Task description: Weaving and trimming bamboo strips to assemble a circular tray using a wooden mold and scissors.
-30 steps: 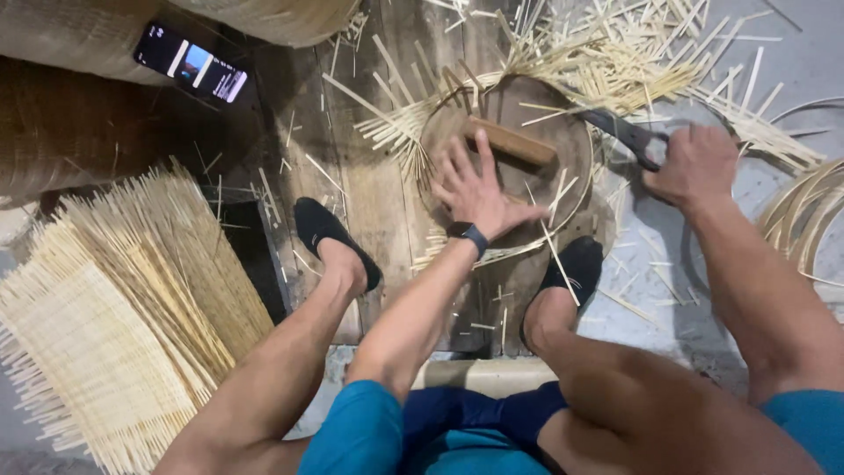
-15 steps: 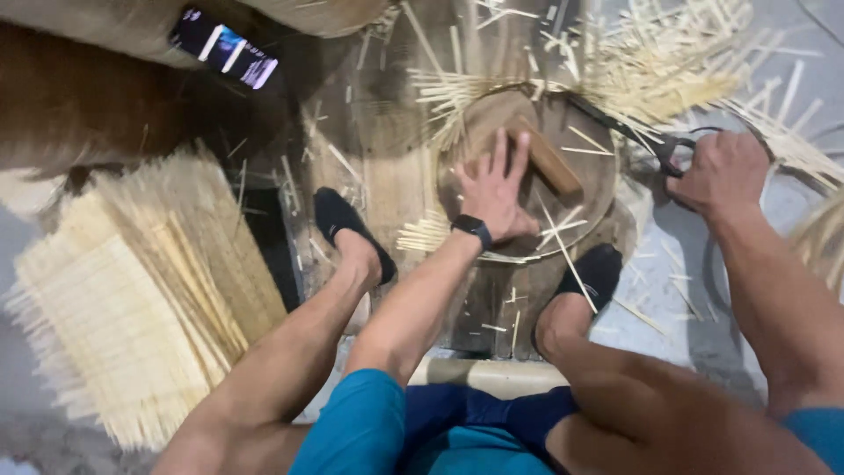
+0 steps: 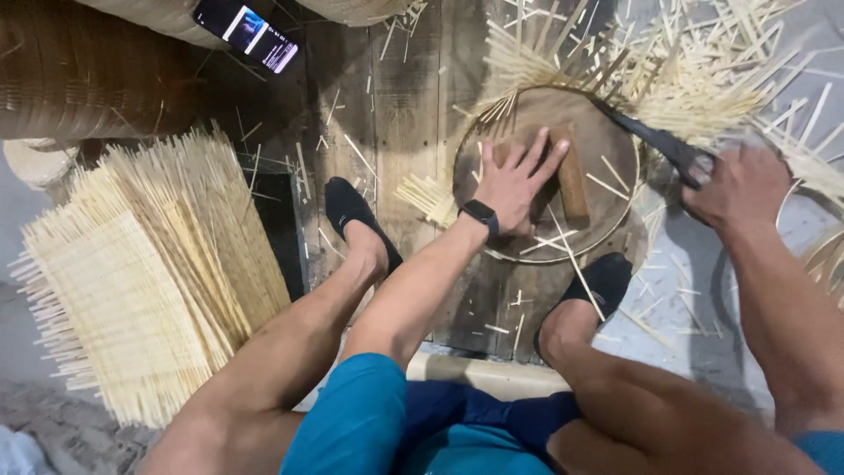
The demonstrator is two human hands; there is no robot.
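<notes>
My left hand [image 3: 514, 180] lies flat, fingers spread, on a round woven bamboo piece [image 3: 607, 141] that rests on the wooden planks. A short wooden block [image 3: 572, 185] lies on the round piece just right of that hand. My right hand [image 3: 743, 185] grips the handle of large dark shears [image 3: 655, 141], whose blades reach along the round piece's upper right rim. Loose pale bamboo strips [image 3: 703, 62] fan out beyond that rim. A dark watch sits on my left wrist. My two feet in black socks [image 3: 352, 215] rest on either side of the work.
A stack of woven bamboo mats [image 3: 141, 273] lies at the left. A phone with a lit screen [image 3: 246, 33] sits on a brown basket [image 3: 79, 79] at the upper left. Cut bamboo slivers litter the planks [image 3: 396, 114] and the grey floor [image 3: 694, 299].
My left hand has stayed pressed on the round piece. My right hand with the shears has shifted along the right rim, and the view has drifted slightly.
</notes>
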